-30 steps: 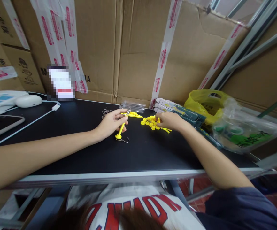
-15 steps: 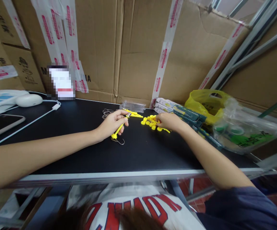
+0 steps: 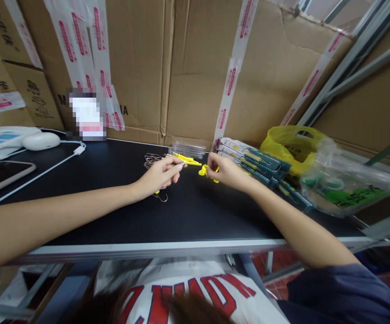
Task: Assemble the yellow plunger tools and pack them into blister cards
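My left hand [image 3: 163,174] is closed in a pinch on a thin yellow rod with a wire hook [image 3: 163,198] at its lower end. Most of the rod is hidden behind the fingers, and a bit of metal shows at the fingertips. My right hand [image 3: 227,171], fingers pinched together, is over the small yellow round caps [image 3: 202,171]. Whatever lies between those fingertips cannot be made out. Just behind my left hand are loose yellow rods [image 3: 190,159] and a tangle of wire hooks [image 3: 151,158].
Clear plastic tubes [image 3: 188,150] lie against the cardboard wall. At the right are stacked teal packages [image 3: 265,162], a yellow plastic bag [image 3: 282,144] and a clear bag with tape rolls [image 3: 346,184]. A phone [image 3: 4,175] and white cable [image 3: 46,171] lie on the left.
My right hand has shifted left and lifted slightly, covering more of the yellow caps. The hooked rod in my left hand has swung left and tilted, so its lower end sits behind the hand.
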### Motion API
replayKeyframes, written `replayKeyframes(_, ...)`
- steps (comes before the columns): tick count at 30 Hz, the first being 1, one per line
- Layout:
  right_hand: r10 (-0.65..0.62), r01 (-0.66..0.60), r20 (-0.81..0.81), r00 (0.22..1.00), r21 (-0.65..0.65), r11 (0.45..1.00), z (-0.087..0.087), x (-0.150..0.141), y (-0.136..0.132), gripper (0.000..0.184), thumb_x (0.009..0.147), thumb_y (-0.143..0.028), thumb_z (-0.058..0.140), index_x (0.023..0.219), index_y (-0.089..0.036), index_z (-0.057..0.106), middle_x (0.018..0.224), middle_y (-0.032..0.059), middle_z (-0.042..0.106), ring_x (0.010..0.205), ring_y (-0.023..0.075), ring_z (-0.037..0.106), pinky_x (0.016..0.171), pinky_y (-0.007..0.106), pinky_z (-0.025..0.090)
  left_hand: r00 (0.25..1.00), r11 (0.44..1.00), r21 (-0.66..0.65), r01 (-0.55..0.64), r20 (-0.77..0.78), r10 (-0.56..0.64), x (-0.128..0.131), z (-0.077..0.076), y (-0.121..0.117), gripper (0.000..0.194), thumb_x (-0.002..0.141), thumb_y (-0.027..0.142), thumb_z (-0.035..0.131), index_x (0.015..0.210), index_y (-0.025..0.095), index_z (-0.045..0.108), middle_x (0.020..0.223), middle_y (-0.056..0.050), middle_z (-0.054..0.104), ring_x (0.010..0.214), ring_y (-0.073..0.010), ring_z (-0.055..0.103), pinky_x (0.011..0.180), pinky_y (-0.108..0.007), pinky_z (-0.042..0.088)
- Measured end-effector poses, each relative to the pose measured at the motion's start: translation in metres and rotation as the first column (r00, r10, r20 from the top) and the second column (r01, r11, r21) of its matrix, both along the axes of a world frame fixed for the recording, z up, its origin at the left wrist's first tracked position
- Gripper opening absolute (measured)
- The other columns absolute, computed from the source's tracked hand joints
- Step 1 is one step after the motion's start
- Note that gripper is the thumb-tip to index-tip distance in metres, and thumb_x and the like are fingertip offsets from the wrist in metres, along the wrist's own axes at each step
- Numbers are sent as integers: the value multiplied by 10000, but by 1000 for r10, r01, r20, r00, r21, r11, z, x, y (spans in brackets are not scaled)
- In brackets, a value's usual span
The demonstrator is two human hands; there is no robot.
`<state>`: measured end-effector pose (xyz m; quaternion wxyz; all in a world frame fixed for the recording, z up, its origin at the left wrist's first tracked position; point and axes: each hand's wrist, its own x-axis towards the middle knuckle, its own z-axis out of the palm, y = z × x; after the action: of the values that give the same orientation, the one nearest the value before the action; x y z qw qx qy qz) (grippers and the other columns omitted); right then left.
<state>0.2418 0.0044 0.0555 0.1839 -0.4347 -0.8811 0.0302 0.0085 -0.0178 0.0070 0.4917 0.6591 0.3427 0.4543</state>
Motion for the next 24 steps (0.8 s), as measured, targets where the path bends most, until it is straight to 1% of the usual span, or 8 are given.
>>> replayKeyframes(2, 118, -137, -158, 980, -118, 984, -6, -8, -7, 96, 828, -193, 463, 834, -224, 372, 666, -47, 509, 573, 107, 474, 562, 225, 338, 998, 998, 65, 22, -52, -19, -1, -1, -2, 265, 885, 428, 529, 983, 185, 563, 589, 44, 505, 378, -35, 337, 352, -159, 230)
replayKeyframes(4, 189, -221, -234, 954, -121, 968, -9, -14, -13, 105, 832, -186, 451, 848, -226, 355, 696, -51, 433, 589, 103, 411, 570, 229, 332, 992, 988, 146, 50, -124, -32, -2, -1, -5, 283, 910, 444, 486, 967, 183, 580, 624, 31, 514, 408, -46, 360, 377, -176, 272)
replayKeyframes(7, 215, -249, -265, 940, -102, 963, -10, -17, -19, 103, 820, -161, 438, 839, -220, 355, 750, -38, 375, 644, 109, 361, 606, 244, 328, 973, 960, 270, 75, -231, -11, -4, 0, -9, 321, 941, 443, 421, 910, 174, 593, 652, 17, 513, 478, -69, 403, 440, -198, 323)
replayKeyframes(11, 178, -237, -313, 933, -163, 958, -8, -18, -21, 73, 846, -165, 409, 830, -215, 358, 763, -30, 383, 684, 118, 372, 639, 255, 334, 965, 930, 364, 58, -260, 42, -3, -1, -11, 264, 942, 416, 435, 1006, 184, 544, 637, 38, 483, 577, -97, 458, 552, -213, 383)
replayKeyframes(13, 186, -270, -371, 910, -191, 944, -8, -18, -21, 65, 891, -188, 375, 835, -215, 357, 761, -25, 399, 681, 118, 376, 633, 253, 336, 967, 930, 365, 50, -252, 47, -3, -1, -12, 232, 938, 409, 448, 1004, 192, 498, 646, 47, 479, 583, -91, 463, 558, -205, 393)
replayKeyframes(18, 242, -408, -535, 809, -215, 887, -11, -19, -21, 114, 985, -313, 349, 945, -207, 364, 739, -37, 392, 637, 105, 371, 596, 240, 336, 963, 957, 278, 82, -268, -5, -2, 2, -14, 248, 936, 433, 436, 929, 189, 483, 694, 42, 524, 458, -47, 424, 424, -172, 349)
replayKeyframes(20, 245, -434, -546, 801, -248, 866, -11, -20, -22, 140, 988, -336, 374, 988, -197, 387, 760, -30, 409, 643, 99, 386, 592, 233, 345, 958, 964, 251, 86, -287, -11, -1, 4, -16, 249, 934, 429, 439, 918, 185, 486, 686, 39, 542, 424, -41, 426, 398, -166, 348)
replayKeyframes(24, 232, -465, -575, 785, -299, 833, -13, -22, -24, 200, 968, -392, 445, 979, -193, 422, 792, -22, 446, 643, 86, 410, 564, 214, 356, 949, 970, 236, 61, -314, 17, -1, 6, -19, 234, 931, 408, 448, 895, 180, 488, 660, 34, 576, 397, -37, 434, 382, -154, 351)
